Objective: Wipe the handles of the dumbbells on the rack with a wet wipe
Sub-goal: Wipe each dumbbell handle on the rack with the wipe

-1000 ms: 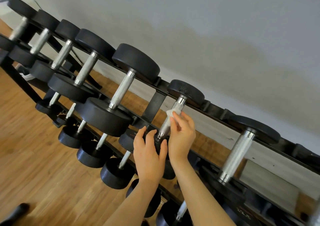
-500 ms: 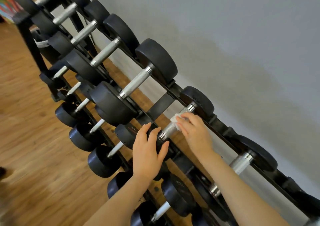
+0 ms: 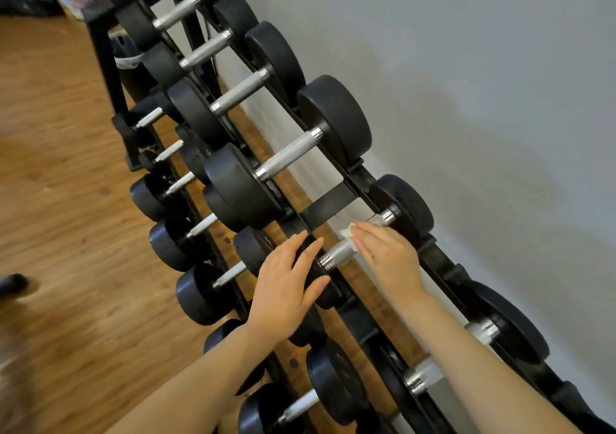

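Note:
A black rack point(image 3: 328, 205) carries rows of black dumbbells with knurled silver handles. My right hand point(image 3: 388, 260) lies across the handle point(image 3: 336, 255) of a small top-row dumbbell and holds a white wet wipe point(image 3: 346, 233) against it. The wipe pokes out past my fingertips, and my thumb is hidden. My left hand point(image 3: 288, 285) rests with straight fingers on that dumbbell's near head. The far head point(image 3: 406, 203) sits against the back rail.
Bigger dumbbells point(image 3: 286, 157) fill the top row to the left, and one more point(image 3: 483, 332) sits to the right behind my forearm. Smaller dumbbells point(image 3: 196, 293) line the lower tiers. A grey wall point(image 3: 466, 100) backs the rack. A dark shoe point(image 3: 11, 283) is on the wooden floor point(image 3: 50, 200).
My view has swung, so the rack now runs more steeply up the frame. My right hand with the wipe has shifted slightly along the handle. My left hand stays on the near head.

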